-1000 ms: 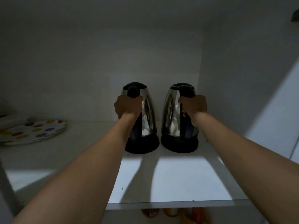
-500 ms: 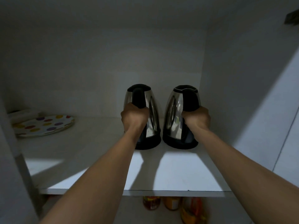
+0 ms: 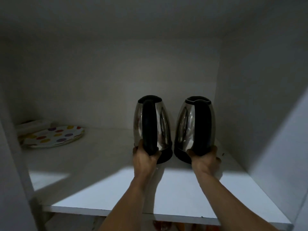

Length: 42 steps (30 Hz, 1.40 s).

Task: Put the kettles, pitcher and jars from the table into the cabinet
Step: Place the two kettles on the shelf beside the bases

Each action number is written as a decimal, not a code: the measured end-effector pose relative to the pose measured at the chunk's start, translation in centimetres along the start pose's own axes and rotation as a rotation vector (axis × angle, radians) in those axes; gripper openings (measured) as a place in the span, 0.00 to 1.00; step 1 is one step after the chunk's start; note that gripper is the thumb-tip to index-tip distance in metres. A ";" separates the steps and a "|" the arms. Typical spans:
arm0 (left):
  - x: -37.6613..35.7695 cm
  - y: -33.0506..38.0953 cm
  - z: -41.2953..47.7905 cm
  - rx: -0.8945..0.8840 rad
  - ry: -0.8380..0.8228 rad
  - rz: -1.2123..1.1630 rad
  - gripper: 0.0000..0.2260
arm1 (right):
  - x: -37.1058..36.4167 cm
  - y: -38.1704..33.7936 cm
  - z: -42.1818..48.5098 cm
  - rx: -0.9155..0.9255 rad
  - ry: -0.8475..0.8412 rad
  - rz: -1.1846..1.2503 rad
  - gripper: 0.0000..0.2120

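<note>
Where hands (image 3: 144, 157) grip: shiny steel kettles (image 3: 152, 125)

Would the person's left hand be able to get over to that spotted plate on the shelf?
Probably yes. The shelf between the left hand and the spotted plate is bare, but that hand is holding the left kettle and must let go first.

Bare shelf (image 3: 103, 165) between plates (image 3: 55, 136) and kettles (image 3: 152, 125), right wall (image 3: 250, 105) close beside kettles
</note>
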State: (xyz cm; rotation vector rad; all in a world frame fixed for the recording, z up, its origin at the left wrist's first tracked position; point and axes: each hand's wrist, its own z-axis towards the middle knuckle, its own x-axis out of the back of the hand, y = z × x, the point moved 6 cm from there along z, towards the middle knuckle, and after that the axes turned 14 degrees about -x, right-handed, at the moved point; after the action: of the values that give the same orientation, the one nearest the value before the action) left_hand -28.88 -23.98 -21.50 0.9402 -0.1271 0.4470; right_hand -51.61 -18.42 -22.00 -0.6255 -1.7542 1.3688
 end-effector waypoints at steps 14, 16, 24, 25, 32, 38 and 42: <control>-5.7 -1.7 4.7 0.043 -0.049 -0.079 0.27 | -3.2 -1.3 6.5 0.040 -0.072 0.044 0.31; -6.4 -1.9 5.4 0.033 -0.050 -0.082 0.26 | -3.6 -1.6 7.4 0.050 -0.065 0.034 0.31; -8.5 -2.7 7.5 0.003 -0.057 -0.085 0.25 | -4.9 -2.7 10.0 0.021 -0.067 0.008 0.37; -8.7 -2.7 7.8 0.009 -0.062 -0.080 0.25 | -5.1 -2.8 10.3 0.020 -0.077 0.013 0.39; -9.4 -2.9 8.5 0.001 -0.084 -0.048 0.25 | -5.9 -3.1 11.3 0.044 -0.075 0.017 0.40; -8.6 -3.4 7.6 0.046 -0.186 0.015 0.21 | -5.4 -1.6 11.2 -0.033 -0.091 -0.015 0.35; -7.1 -2.8 6.2 0.127 -0.245 0.071 0.16 | -4.4 -1.6 9.8 -0.038 -0.103 -0.066 0.35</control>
State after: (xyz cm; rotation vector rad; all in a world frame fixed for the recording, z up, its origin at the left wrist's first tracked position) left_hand -33.56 -32.62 -22.09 1.1158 -0.3584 0.4074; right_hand -57.13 -27.69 -22.56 -0.5208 -1.8704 1.3453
